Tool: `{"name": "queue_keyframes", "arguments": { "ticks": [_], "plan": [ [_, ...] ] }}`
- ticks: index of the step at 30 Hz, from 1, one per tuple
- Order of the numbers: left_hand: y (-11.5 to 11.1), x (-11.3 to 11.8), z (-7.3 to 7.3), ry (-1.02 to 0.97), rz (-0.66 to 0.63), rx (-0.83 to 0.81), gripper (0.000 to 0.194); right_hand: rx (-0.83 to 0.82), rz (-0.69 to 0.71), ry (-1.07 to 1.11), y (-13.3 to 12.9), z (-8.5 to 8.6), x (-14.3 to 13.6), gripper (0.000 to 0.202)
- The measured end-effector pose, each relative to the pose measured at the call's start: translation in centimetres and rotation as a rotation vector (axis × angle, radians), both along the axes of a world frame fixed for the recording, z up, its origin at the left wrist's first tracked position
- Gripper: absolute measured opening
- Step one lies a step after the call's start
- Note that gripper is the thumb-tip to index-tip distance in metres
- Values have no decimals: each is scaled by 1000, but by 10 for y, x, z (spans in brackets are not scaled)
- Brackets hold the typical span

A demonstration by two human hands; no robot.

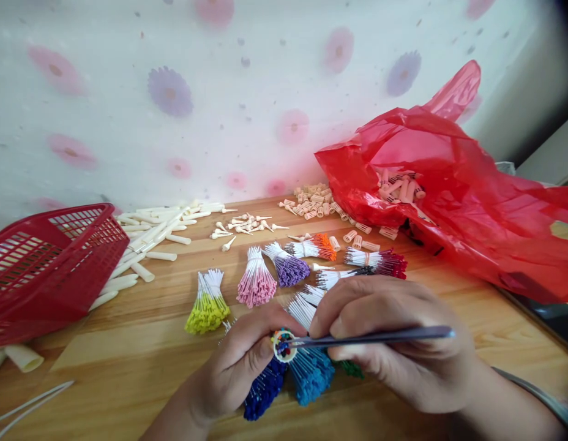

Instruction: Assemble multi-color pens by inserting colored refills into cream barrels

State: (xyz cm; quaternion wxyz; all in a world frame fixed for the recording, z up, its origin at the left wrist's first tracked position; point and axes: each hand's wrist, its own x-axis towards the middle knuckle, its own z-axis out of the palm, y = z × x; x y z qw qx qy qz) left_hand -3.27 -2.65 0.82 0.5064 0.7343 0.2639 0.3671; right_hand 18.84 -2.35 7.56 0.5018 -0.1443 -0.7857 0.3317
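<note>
My left hand pinches a small cream plastic tube, its round mouth facing me and bits of several colours inside. Dark metal tweezers are gripped in my right hand, their tips at the tube's mouth; whether they clasp a piece I cannot tell. Under and beside my hands lie bundles of white-stemmed sticks with coloured heads: dark blue, light blue and a partly hidden green one. Beyond them are yellow, pink, purple, orange and dark red bundles.
A red plastic basket stands at left, beside a heap of long cream tubes. Small cream pegs and slotted cream cylinders lie at the back. An open red plastic bag with more pieces occupies the right.
</note>
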Motion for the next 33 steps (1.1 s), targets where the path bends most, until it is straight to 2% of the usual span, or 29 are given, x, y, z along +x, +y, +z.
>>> {"name": "queue_keyframes", "arguments": {
  "ticks": [4, 7, 15, 19, 24, 28, 33],
  "plan": [
    [-1, -1, -9, -54, 37, -75, 31, -146, -29, 128, 0, -6, 0, 18],
    [0, -1, -13, -68, 40, -97, 33, -218, -33, 162, 0, -9, 1, 19],
    [1, 0, -13, -99, 27, -152, 31, -159, -59, 200, -6, -7, 6, 24],
    [2, 1, -13, -126, 28, -209, 35, -162, -149, 264, -8, -7, 9, 24],
    [4, 3, -16, -169, 59, -294, 34, -209, -259, 365, -5, -9, 11, 14],
    [7, 4, -15, -137, 110, -273, 35, -209, -323, 467, 2, -9, 13, 13],
    [10, 1, -13, -45, 150, -234, 38, -318, -333, 562, 12, -10, 14, 10]
  ]
}}
